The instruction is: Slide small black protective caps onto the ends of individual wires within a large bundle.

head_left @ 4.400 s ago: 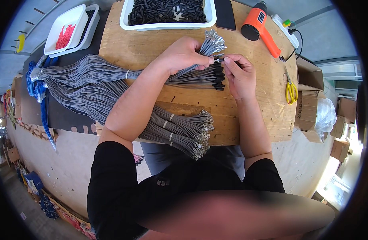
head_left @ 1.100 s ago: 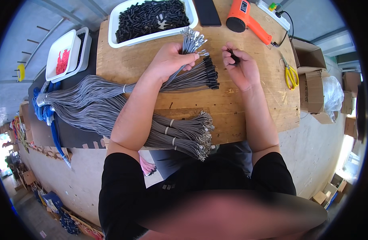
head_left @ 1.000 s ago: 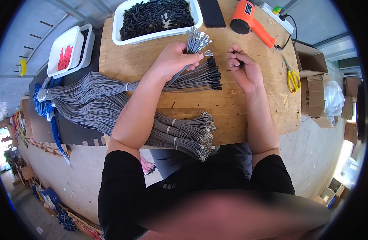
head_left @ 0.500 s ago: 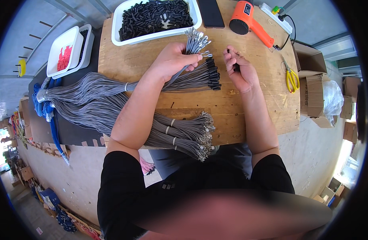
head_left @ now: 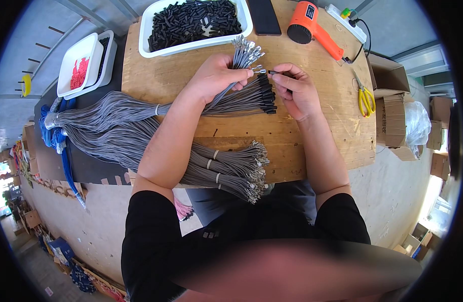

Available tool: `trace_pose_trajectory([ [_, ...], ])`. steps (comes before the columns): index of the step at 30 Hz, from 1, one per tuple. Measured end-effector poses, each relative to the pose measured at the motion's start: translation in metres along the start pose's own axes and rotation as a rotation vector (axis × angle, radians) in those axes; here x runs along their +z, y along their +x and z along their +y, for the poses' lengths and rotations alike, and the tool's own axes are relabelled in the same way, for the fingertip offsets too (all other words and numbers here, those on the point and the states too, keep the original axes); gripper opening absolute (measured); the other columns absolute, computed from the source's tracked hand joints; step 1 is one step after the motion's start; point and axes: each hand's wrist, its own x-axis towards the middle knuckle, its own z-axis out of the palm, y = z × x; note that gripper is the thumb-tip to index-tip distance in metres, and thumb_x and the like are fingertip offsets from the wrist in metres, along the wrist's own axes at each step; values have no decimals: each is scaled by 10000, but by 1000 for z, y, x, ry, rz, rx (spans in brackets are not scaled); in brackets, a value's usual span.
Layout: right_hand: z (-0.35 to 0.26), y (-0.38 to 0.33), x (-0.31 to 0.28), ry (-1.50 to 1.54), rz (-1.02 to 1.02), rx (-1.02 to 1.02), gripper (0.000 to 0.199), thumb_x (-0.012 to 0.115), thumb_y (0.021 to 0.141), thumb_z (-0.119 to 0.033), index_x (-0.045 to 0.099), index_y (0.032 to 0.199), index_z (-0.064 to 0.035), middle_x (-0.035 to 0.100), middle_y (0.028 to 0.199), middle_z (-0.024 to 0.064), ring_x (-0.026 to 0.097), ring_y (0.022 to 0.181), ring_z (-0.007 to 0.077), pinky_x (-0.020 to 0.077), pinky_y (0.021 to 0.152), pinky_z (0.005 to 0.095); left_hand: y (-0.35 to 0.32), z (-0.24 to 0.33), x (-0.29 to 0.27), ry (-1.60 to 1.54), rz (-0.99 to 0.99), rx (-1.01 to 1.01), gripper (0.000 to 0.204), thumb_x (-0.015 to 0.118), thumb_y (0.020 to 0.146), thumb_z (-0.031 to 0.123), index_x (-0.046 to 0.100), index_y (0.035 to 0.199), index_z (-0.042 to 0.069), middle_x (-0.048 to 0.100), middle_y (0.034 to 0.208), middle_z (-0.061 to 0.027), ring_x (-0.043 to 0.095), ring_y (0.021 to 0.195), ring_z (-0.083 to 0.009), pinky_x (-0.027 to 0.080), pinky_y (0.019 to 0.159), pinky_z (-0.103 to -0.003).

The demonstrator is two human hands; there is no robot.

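My left hand point(head_left: 219, 78) is closed round a bunch of grey wires point(head_left: 240, 59) with bare metal terminals at their tips. One terminal point(head_left: 260, 70) sticks out to the right past the thumb. Facing it, my right hand point(head_left: 297, 88) pinches a short black sleeve point(head_left: 273, 74) between thumb and fingertips, at or just by that terminal; whether they touch I cannot tell. Under the left hand lie more grey wires with black sleeves point(head_left: 268, 95) on their ends. Closer to me, tied grey wire bundles point(head_left: 216, 163) end in bare terminals.
A white tray point(head_left: 145, 43) of loose black sleeves stands at the back, next to a dark phone point(head_left: 264, 19). An orange heat gun point(head_left: 314, 32), a power strip point(head_left: 350, 22) and yellow-handled scissors point(head_left: 366, 100) lie to the right. White trays with red pieces point(head_left: 80, 74) stand far left.
My right hand has moved left and turned inward, bringing a black sleeve up to the protruding terminal. The left hand keeps its hold on the wires, nearly still.
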Motion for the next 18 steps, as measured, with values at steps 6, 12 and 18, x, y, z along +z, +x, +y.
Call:
trace_pose_trajectory([
  [6, 1, -4, 9, -111, 63, -66, 150, 708, 877, 39, 687, 1015, -17, 699, 915, 66, 463, 616, 28, 331, 507, 169, 0, 1, 0, 2, -8, -20, 206, 755, 871, 121, 684, 991, -30, 666, 812, -54, 615, 713, -120, 516, 660, -273],
  [12, 5, -6, 13, -177, 72, -142, 159, 699, 879, 72, 693, 1012, -14, 704, 904, 56, 552, 696, 45, 405, 592, 173, 0, 2, 0, 3, -3, -18, 205, 755, 871, 122, 684, 984, -33, 666, 811, -54, 616, 713, -122, 514, 657, -273],
  [18, 9, -6, 18, -217, 110, -258, 175, 721, 859, 93, 711, 1006, -1, 687, 888, 29, 572, 708, 41, 421, 583, 171, 0, -1, 0, 14, -11, -1, 202, 749, 872, 148, 683, 950, -27, 668, 794, -54, 623, 694, -130, 508, 633, -273],
])
